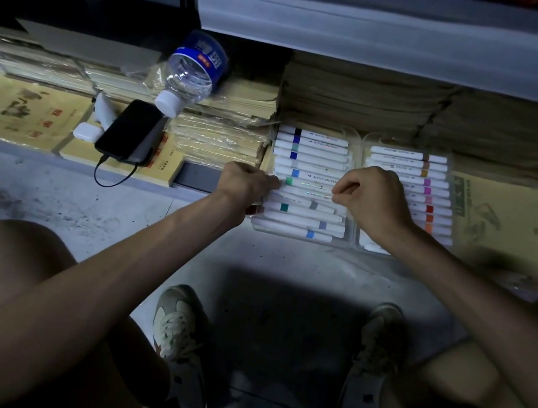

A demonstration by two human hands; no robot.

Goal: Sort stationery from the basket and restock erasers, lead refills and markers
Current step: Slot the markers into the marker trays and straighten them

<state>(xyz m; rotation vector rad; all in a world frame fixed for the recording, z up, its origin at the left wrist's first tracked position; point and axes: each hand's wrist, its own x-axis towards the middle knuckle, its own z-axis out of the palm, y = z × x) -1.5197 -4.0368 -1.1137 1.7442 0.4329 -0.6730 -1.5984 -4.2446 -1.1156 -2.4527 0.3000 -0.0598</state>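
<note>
Restocking of the markers is judged to be well advanced. Two clear cases are seen right of centre, the left case (355,167) and the right case (407,141), side by side and each nearly filled with rows of white markers. One green-banded marker (308,185) in the middle of the left case is gripped at both ends. The fingers of the left hand (248,183) are curled round its left end, and those of the right hand (374,198) are pinched on its right end. No basket, erasers or lead refills are shown, so those parts cannot be judged.

Room is tight behind, where stacked paper (362,96) is pressed against the cases under the overhanging shelf (387,44). The cases are set at the lower shelf's front lip, with open floor (286,268) below. A phone (129,130) and a tipped water bottle (192,72) are kept well to the left.
</note>
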